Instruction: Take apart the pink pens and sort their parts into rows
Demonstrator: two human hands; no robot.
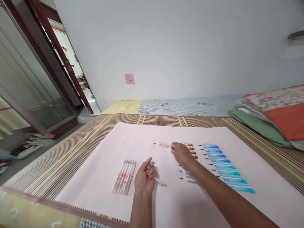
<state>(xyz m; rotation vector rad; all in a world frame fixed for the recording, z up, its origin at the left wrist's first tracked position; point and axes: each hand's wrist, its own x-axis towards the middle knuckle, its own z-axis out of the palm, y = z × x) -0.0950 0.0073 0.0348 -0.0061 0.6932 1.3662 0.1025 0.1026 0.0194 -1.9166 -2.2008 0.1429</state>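
In the middle of a pale pink sheet [99, 152], my left hand [145, 179] is turned palm up with its fingers curled around a thin white pen [159, 181]. My right hand [182, 154] reaches in from the right, fingertips closed on a pen [163, 148] whose dark tip points left. Around and under that hand lie several brown-ended pens [193, 148], partly hidden by it. Below the right wrist are a few clear pens [186, 178] with dark tips, partly covered by the forearm. Left of my left hand, several red-patterned pens [124, 177] lie side by side.
A column of several blue pens [220, 160] lies on the sheet's right side. Beneath the sheet is a striped mat [78, 148]. Folded cloths [266, 126] are piled at the right, near the white wall [185, 47]. A pink note [129, 79] sticks to that wall.
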